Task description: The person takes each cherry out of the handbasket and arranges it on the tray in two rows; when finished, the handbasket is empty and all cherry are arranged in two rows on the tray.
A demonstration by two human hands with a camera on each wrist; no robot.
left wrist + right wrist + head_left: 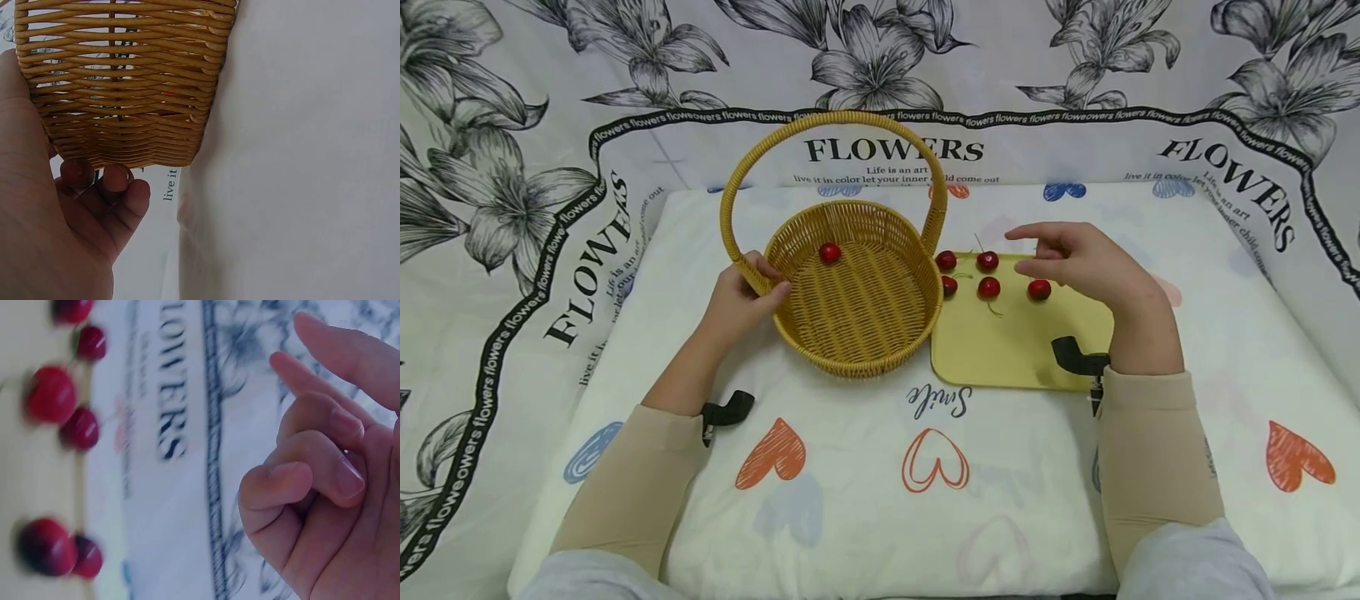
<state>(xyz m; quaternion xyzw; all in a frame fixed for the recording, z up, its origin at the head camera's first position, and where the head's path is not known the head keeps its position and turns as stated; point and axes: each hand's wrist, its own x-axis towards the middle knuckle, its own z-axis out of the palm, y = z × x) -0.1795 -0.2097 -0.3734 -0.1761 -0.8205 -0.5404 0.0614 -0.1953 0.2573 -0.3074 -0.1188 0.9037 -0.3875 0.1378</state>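
Note:
My left hand [741,304] grips the woven basket [857,367] at its left side, thumb over the rim beside the base of the arched handle. In the left wrist view, fingertips curl below the basket's slatted wall [125,81]. One red cherry [830,253] lies inside the basket, towards the back. My right hand [1086,262] hovers over a yellow tray [1000,354], index finger and thumb stretched apart with nothing between them; its other fingers are curled. Several cherries [51,395] lie on the tray, the nearest cherry [1039,290] just below the thumb.
The basket overlaps the tray's left edge in the head view. Beneath both is a white padded surface with printed hearts [936,461] and a "Smile" print. A flower-patterned cloth [876,71] rises behind. A black wrist mount [1078,357] sticks out over the tray's right end.

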